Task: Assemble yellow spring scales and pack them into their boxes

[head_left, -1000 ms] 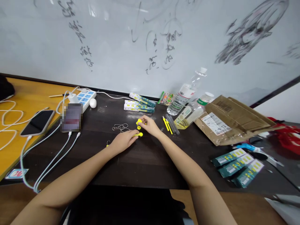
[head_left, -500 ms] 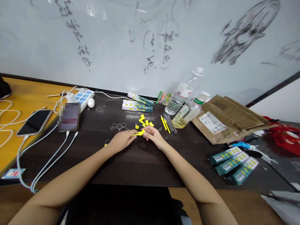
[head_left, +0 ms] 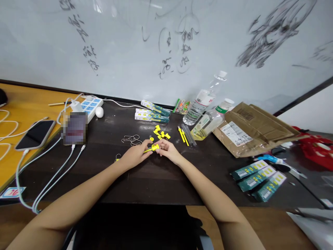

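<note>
Both hands meet over the dark desk around one yellow plastic part (head_left: 155, 147), which has a slim stem and a wider head. My left hand (head_left: 135, 153) pinches the stem end. My right hand (head_left: 168, 150) has its fingers closed around the wider head. Just beyond the hands lie several small loose yellow plastic pieces (head_left: 157, 128). Bent metal wires (head_left: 132, 140) rest near my left hand, and another small wire with a yellow bit (head_left: 117, 159) sits beside my left wrist. Slim yellow rods (head_left: 183, 136) and dark translucent strips (head_left: 189, 135) lie to the right.
Green-and-white boxes stand in a back group (head_left: 151, 117) and a right group (head_left: 257, 177). Two bottles, one water (head_left: 199, 107) and one yellowish (head_left: 208, 123), lean near a brown package (head_left: 255, 128). Scissors (head_left: 286, 165) lie right. Cables, phones (head_left: 36, 133) and a power strip (head_left: 91, 107) occupy the left.
The yellow part has shifted slightly left, and more of its stem and head shows between my hands. The whole view has tilted a little.
</note>
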